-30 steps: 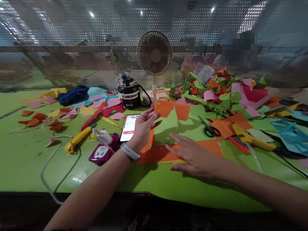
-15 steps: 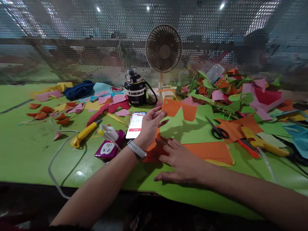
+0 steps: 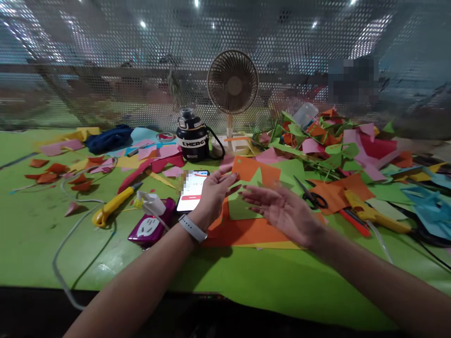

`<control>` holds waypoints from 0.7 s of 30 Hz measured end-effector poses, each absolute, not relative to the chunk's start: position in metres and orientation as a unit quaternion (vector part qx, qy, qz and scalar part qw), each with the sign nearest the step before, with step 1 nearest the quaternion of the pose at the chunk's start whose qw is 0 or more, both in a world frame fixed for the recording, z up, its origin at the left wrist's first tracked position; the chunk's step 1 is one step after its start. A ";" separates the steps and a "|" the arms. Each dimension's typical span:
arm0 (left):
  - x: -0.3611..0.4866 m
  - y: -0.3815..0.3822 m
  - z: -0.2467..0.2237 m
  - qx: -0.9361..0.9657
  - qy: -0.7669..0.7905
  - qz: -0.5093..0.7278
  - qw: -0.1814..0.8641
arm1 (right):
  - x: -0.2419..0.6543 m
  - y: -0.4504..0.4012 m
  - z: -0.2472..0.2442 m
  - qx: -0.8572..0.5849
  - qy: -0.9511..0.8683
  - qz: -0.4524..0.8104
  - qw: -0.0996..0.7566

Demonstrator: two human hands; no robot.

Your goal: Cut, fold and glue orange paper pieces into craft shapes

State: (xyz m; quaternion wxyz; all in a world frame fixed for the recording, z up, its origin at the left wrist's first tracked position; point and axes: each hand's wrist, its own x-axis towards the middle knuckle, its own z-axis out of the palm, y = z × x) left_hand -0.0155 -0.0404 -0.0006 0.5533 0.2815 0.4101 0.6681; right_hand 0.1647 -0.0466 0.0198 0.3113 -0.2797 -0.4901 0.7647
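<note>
Green tabletop (image 3: 275, 277) lies beneath V-notched orange paper (image 3: 246, 167) in the left hand (image 3: 213, 191).

The head-worn camera looks forward and down, close above the flat green tabletop (image 3: 260, 281), facing a grey perforated screen (image 3: 165, 51).

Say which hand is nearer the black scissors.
Right. The right hand is just left of the black scissors; the left hand is farther left, holding orange paper.

Green tabletop (image 3: 253, 277), layered paper sheets (image 3: 246, 232), lit phone (image 3: 192, 191), purple power block (image 3: 147, 227), yellow-handled tool (image 3: 112, 207), dark bottle (image 3: 192, 142), fan (image 3: 234, 84), orange scraps (image 3: 58, 168)
</note>
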 end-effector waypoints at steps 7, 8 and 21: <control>-0.005 -0.046 0.000 0.252 0.431 0.640 0.584 | 0.168 -0.039 0.029 -0.265 -0.396 0.776 0.414; -0.004 -0.047 0.000 0.250 0.433 0.637 0.586 | 0.169 -0.039 0.030 -0.263 -0.413 0.758 0.432; 0.007 -0.056 -0.001 0.227 0.438 0.610 0.621 | 0.183 -0.028 0.017 -0.369 -0.688 0.456 0.426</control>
